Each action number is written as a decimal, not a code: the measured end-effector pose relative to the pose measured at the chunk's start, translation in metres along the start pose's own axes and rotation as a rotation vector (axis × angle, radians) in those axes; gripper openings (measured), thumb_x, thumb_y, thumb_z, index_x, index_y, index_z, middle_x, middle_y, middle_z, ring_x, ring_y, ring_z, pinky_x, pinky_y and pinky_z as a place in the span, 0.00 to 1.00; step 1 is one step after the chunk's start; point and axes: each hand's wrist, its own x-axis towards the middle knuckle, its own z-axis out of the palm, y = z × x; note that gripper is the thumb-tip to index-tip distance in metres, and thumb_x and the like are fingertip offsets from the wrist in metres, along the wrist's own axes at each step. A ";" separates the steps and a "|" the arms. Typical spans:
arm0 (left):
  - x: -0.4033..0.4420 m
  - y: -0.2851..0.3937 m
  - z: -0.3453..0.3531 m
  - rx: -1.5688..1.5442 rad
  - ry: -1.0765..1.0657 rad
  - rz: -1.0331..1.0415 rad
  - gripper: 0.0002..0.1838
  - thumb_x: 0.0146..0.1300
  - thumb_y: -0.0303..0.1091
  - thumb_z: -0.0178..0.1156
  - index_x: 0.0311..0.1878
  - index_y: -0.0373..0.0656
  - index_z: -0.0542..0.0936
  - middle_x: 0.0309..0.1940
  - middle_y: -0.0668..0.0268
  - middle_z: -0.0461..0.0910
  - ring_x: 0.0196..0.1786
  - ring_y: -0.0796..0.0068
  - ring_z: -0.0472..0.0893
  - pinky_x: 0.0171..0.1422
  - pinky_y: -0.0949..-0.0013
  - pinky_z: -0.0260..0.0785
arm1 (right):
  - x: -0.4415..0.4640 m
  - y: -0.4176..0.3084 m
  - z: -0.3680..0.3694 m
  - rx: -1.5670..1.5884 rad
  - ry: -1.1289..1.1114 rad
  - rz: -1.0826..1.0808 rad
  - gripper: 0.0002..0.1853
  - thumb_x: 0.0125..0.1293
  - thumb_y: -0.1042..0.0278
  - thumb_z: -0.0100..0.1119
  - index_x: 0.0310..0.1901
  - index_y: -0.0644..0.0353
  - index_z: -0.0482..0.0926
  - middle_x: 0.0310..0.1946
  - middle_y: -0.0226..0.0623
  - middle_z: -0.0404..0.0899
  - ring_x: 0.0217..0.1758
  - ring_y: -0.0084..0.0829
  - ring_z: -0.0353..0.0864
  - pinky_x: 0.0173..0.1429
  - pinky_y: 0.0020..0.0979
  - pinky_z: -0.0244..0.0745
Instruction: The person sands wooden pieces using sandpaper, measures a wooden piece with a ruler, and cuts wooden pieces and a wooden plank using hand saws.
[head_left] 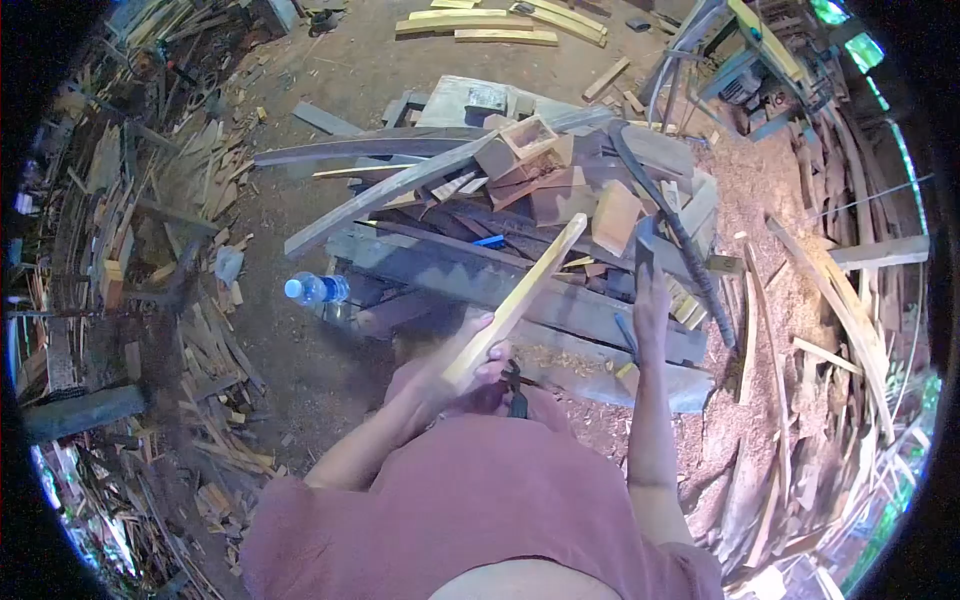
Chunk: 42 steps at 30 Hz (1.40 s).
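My left hand [490, 362] is closed round the lower part of a pale wooden stick [535, 280]. The stick slants up and to the right, its far end narrowed. On the right, my right hand [652, 305] is raised, closed on a dark, flat, blade-like tool [646, 245] that points upward. The tool's handle is hidden in the hand. Tool and stick are apart. Below both hands lies a low bench of grey planks [450, 265], scattered with wood shavings.
Wood blocks [615, 215], an open wooden box [528, 137] and long beams [390, 195] are heaped on the bench's far side. A water bottle [318, 289] stands at the left. Sawdust and long offcuts [835, 300] cover the right; scrap wood [210, 350] lies left.
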 end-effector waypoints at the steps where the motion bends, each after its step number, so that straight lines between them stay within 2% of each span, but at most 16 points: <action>1: 0.006 0.000 0.000 -0.080 -0.013 -0.007 0.27 0.66 0.51 0.43 0.62 0.45 0.61 0.27 0.67 0.70 0.15 0.77 0.70 0.17 0.77 0.65 | -0.010 -0.002 0.005 0.040 0.003 -0.166 0.19 0.67 0.72 0.46 0.60 0.56 0.67 0.55 0.46 0.71 0.61 0.32 0.69 0.65 0.26 0.59; 7: 0.018 0.004 -0.013 -0.109 -0.137 0.027 0.24 0.68 0.48 0.40 0.59 0.41 0.65 0.31 0.65 0.73 0.24 0.74 0.76 0.26 0.73 0.72 | -0.079 -0.038 0.027 0.099 -0.407 -0.778 0.23 0.58 0.80 0.48 0.57 0.55 0.71 0.59 0.41 0.69 0.65 0.36 0.64 0.68 0.36 0.56; 10: 0.000 0.009 0.011 0.325 0.223 0.191 0.12 0.67 0.36 0.45 0.50 0.42 0.68 0.38 0.65 0.74 0.38 0.79 0.75 0.40 0.76 0.72 | -0.112 -0.064 0.033 0.047 -0.727 -1.046 0.24 0.57 0.78 0.49 0.58 0.52 0.71 0.60 0.39 0.67 0.67 0.37 0.61 0.71 0.42 0.50; 13: 0.020 0.007 -0.038 -0.176 -0.296 0.038 0.15 0.64 0.34 0.51 0.53 0.42 0.70 0.46 0.64 0.73 0.48 0.78 0.73 0.51 0.68 0.70 | -0.113 -0.063 0.047 -0.016 -0.765 -1.142 0.26 0.54 0.78 0.51 0.57 0.52 0.70 0.61 0.37 0.66 0.67 0.39 0.60 0.70 0.43 0.51; 14: 0.012 0.008 -0.026 0.098 -0.003 0.117 0.19 0.60 0.34 0.56 0.53 0.41 0.68 0.44 0.64 0.73 0.46 0.77 0.73 0.50 0.68 0.69 | -0.106 -0.056 0.053 -0.016 -0.755 -1.183 0.28 0.51 0.80 0.52 0.57 0.53 0.71 0.62 0.37 0.66 0.67 0.42 0.60 0.70 0.43 0.53; 18: 0.013 0.010 -0.018 0.263 0.025 0.112 0.18 0.59 0.40 0.53 0.48 0.39 0.70 0.34 0.64 0.74 0.34 0.73 0.75 0.36 0.70 0.70 | -0.046 -0.009 0.071 -0.021 -0.626 -1.034 0.29 0.56 0.75 0.51 0.62 0.48 0.64 0.65 0.33 0.61 0.69 0.39 0.57 0.71 0.46 0.48; 19: 0.011 0.009 0.001 0.104 0.060 0.015 0.21 0.68 0.49 0.41 0.43 0.38 0.73 0.26 0.62 0.75 0.23 0.72 0.75 0.24 0.71 0.72 | -0.040 -0.006 0.071 -0.057 -0.588 -0.945 0.30 0.55 0.76 0.52 0.62 0.48 0.64 0.65 0.33 0.61 0.69 0.39 0.57 0.71 0.46 0.47; 22: 0.005 0.011 -0.001 0.131 0.025 -0.004 0.10 0.63 0.30 0.50 0.47 0.41 0.68 0.35 0.67 0.72 0.35 0.80 0.75 0.36 0.77 0.70 | -0.052 -0.015 0.073 -0.135 -0.596 -0.934 0.31 0.53 0.78 0.53 0.62 0.48 0.65 0.65 0.33 0.62 0.70 0.39 0.56 0.71 0.47 0.47; 25: -0.003 0.010 0.015 0.446 0.172 0.100 0.10 0.66 0.35 0.46 0.46 0.41 0.69 0.33 0.67 0.73 0.32 0.82 0.75 0.33 0.78 0.71 | -0.065 -0.025 0.070 -0.149 -0.663 -1.001 0.31 0.52 0.80 0.53 0.60 0.48 0.66 0.64 0.33 0.63 0.69 0.40 0.57 0.71 0.47 0.46; 27: -0.010 0.014 0.017 0.515 0.192 0.110 0.12 0.67 0.38 0.45 0.46 0.41 0.70 0.32 0.68 0.73 0.31 0.83 0.75 0.33 0.79 0.71 | -0.050 -0.017 0.075 -0.228 -0.562 -1.089 0.27 0.53 0.81 0.54 0.57 0.54 0.70 0.61 0.37 0.67 0.68 0.40 0.59 0.70 0.43 0.51; 28: -0.016 0.016 0.025 0.474 0.232 0.072 0.16 0.68 0.43 0.44 0.47 0.40 0.70 0.28 0.66 0.74 0.24 0.80 0.74 0.26 0.79 0.70 | -0.034 -0.011 0.078 -0.215 -0.432 -1.140 0.26 0.55 0.77 0.50 0.57 0.47 0.69 0.62 0.33 0.65 0.66 0.41 0.61 0.70 0.45 0.50; 29: -0.021 0.018 0.030 0.433 0.273 0.033 0.20 0.69 0.48 0.43 0.48 0.39 0.70 0.24 0.64 0.75 0.18 0.78 0.73 0.18 0.78 0.68 | -0.018 -0.006 0.077 -0.181 -0.294 -1.119 0.24 0.51 0.82 0.54 0.52 0.54 0.74 0.56 0.38 0.72 0.64 0.44 0.66 0.67 0.42 0.56; 31: -0.033 0.019 0.030 0.459 0.272 0.024 0.22 0.68 0.48 0.44 0.54 0.39 0.66 0.24 0.66 0.74 0.18 0.79 0.73 0.18 0.78 0.67 | 0.027 0.002 0.066 -0.105 -0.025 -1.114 0.19 0.54 0.78 0.50 0.49 0.54 0.72 0.44 0.43 0.75 0.48 0.44 0.72 0.51 0.40 0.66; 36: -0.042 0.022 0.022 0.445 0.111 -0.066 0.28 0.66 0.47 0.49 0.61 0.38 0.61 0.27 0.67 0.72 0.19 0.80 0.72 0.19 0.80 0.65 | 0.077 0.069 0.006 -0.196 0.358 -0.218 0.19 0.69 0.67 0.39 0.59 0.61 0.67 0.53 0.49 0.72 0.58 0.44 0.70 0.59 0.35 0.63; 39: -0.021 0.015 0.011 0.479 0.032 -0.057 0.24 0.66 0.46 0.48 0.56 0.38 0.64 0.28 0.67 0.71 0.18 0.80 0.71 0.17 0.80 0.63 | 0.042 0.068 -0.003 -0.091 0.235 -0.171 0.20 0.69 0.68 0.39 0.61 0.60 0.65 0.54 0.49 0.72 0.59 0.42 0.69 0.60 0.32 0.62; 42: 0.010 0.010 0.011 0.349 0.074 -0.062 0.18 0.69 0.46 0.43 0.47 0.39 0.68 0.26 0.67 0.73 0.16 0.78 0.71 0.15 0.78 0.65 | -0.027 0.051 0.036 0.206 0.057 -0.504 0.19 0.66 0.74 0.44 0.59 0.57 0.68 0.57 0.46 0.69 0.60 0.45 0.68 0.64 0.34 0.59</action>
